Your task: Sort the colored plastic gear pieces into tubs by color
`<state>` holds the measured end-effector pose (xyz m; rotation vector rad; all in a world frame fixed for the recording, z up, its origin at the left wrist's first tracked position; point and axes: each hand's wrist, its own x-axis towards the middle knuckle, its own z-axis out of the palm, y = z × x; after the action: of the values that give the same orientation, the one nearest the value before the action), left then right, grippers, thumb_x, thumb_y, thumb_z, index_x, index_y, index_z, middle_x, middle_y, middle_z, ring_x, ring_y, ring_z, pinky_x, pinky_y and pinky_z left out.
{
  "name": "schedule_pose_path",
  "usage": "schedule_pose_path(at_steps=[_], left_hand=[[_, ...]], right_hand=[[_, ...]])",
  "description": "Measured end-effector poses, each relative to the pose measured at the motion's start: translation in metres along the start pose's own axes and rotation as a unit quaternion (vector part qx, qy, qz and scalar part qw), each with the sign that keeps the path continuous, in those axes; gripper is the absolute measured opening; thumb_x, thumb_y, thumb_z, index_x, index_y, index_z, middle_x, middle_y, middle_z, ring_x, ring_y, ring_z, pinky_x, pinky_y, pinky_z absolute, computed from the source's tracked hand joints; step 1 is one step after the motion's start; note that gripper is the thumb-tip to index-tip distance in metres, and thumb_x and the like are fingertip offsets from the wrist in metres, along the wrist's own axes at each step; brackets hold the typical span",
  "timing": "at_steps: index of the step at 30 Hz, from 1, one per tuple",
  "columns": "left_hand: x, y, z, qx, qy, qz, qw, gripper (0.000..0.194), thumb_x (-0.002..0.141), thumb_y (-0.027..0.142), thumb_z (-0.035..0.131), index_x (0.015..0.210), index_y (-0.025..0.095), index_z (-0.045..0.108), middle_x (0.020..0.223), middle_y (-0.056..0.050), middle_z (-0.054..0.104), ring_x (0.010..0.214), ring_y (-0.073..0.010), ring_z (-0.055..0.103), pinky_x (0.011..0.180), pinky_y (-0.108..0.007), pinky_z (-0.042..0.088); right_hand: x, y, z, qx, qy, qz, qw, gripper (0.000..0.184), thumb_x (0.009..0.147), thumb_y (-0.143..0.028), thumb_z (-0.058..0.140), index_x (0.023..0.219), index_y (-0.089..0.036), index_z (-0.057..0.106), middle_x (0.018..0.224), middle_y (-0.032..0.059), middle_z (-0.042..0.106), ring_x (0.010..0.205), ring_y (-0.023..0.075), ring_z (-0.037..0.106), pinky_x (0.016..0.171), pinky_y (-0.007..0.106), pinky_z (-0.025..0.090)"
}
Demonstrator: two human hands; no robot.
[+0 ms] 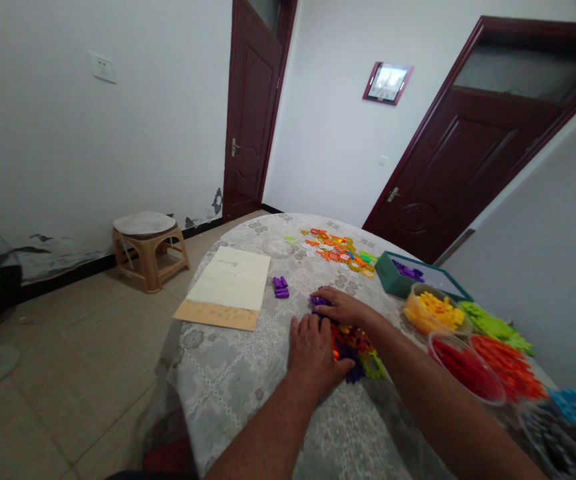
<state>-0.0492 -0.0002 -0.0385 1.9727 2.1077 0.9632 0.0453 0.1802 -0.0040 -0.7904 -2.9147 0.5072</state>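
Note:
My left hand [313,353] lies on the patterned tablecloth, palm down, fingers stretched forward. Its thumb reaches right, against a dark purple plastic piece [352,368] at the edge of a mixed pile. Just beyond it, my right hand [344,309] comes in from the right, fingers extended over purple plastic pieces [319,301] and partly hiding them. Between my hands and right forearm sits the pile of small orange pieces [357,339], with a lime green piece [374,365] beside it. A small group of purple cylinders [281,287] lies to the left.
Paper sheets [231,277] lie at the table's left edge. Scattered orange and yellow pieces [335,248] cover the far side. To the right are a green box [393,275], a tub of yellow pieces [435,312], a tub of red pieces [463,367] and loose orange pieces [511,367]. A stool [151,253] stands left.

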Motion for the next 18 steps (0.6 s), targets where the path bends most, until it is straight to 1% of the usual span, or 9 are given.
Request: schedule_pose_path(at_steps=[2,4,8,11,13,15,17,18], left_hand=[[0.000,0.000,0.001,-0.009,-0.003,0.013,1.000,0.079,0.068,0.062,0.084,0.130,0.020,0.058,0.137,-0.013,0.060,0.134,-0.0348,0.051,0.127,-0.060,0.022],[-0.001,0.000,0.002,-0.018,-0.007,0.028,0.999,0.080,0.068,0.060,0.085,0.132,0.021,0.057,0.138,-0.012,0.059,0.134,-0.0339,0.051,0.127,-0.059,0.025],[-0.001,0.000,0.001,-0.034,-0.018,0.045,0.998,0.078,0.070,0.059,0.084,0.133,0.022,0.056,0.137,-0.011,0.059,0.133,-0.0330,0.052,0.125,-0.056,0.029],[0.001,0.001,0.002,-0.035,-0.017,0.036,0.999,0.075,0.073,0.061,0.081,0.131,0.021,0.056,0.132,-0.010,0.060,0.129,-0.0316,0.054,0.123,-0.054,0.033],[0.001,0.000,0.006,-0.031,-0.007,0.026,0.999,0.081,0.073,0.063,0.079,0.136,0.020,0.054,0.135,-0.012,0.059,0.130,-0.0323,0.053,0.122,-0.053,0.035],[0.001,-0.002,0.013,-0.023,0.006,0.018,1.000,0.093,0.073,0.065,0.077,0.147,0.018,0.048,0.145,-0.017,0.055,0.138,-0.0361,0.048,0.124,-0.055,0.033],[0.000,-0.004,0.021,-0.017,0.015,0.015,1.000,0.104,0.073,0.067,0.075,0.157,0.017,0.040,0.157,-0.020,0.047,0.148,-0.0402,0.040,0.126,-0.059,0.029],[0.000,-0.005,0.024,-0.015,0.015,0.012,1.000,0.107,0.073,0.069,0.074,0.159,0.017,0.037,0.160,-0.021,0.044,0.150,-0.0414,0.037,0.126,-0.061,0.027]], right_hand=[[-0.009,0.000,-0.003,0.000,0.000,0.019,1.000,0.045,0.099,-0.037,0.060,0.138,-0.017,0.068,0.142,0.0154,0.066,0.136,0.0289,0.057,0.120,0.046,0.040],[-0.018,-0.001,-0.004,-0.005,-0.004,0.028,1.000,0.043,0.099,-0.036,0.059,0.135,-0.016,0.070,0.142,0.0165,0.066,0.137,0.0296,0.057,0.120,0.046,0.041],[-0.038,-0.004,-0.009,-0.009,-0.028,0.027,0.999,0.038,0.098,-0.033,0.058,0.131,-0.020,0.072,0.136,0.0135,0.069,0.130,0.0283,0.062,0.116,0.045,0.045],[-0.056,-0.010,-0.017,-0.017,-0.051,0.039,0.998,0.043,0.092,-0.030,0.062,0.134,-0.021,0.071,0.137,0.0133,0.069,0.127,0.0285,0.064,0.113,0.044,0.048],[-0.065,-0.015,-0.026,-0.024,-0.066,0.060,0.996,0.047,0.088,-0.029,0.065,0.134,-0.022,0.071,0.138,0.0131,0.069,0.125,0.0300,0.066,0.111,0.045,0.050],[-0.067,-0.020,-0.037,-0.033,-0.069,0.086,0.993,0.049,0.087,-0.030,0.065,0.135,-0.023,0.071,0.138,0.0124,0.070,0.125,0.0307,0.067,0.110,0.044,0.051],[-0.059,-0.025,-0.045,-0.043,-0.048,0.102,0.993,0.048,0.090,-0.031,0.062,0.136,-0.024,0.071,0.139,0.0119,0.070,0.128,0.0303,0.066,0.111,0.043,0.050],[-0.050,-0.029,-0.048,-0.047,-0.027,0.103,0.993,0.047,0.091,-0.031,0.060,0.136,-0.023,0.071,0.139,0.0122,0.070,0.129,0.0301,0.065,0.112,0.043,0.049]])
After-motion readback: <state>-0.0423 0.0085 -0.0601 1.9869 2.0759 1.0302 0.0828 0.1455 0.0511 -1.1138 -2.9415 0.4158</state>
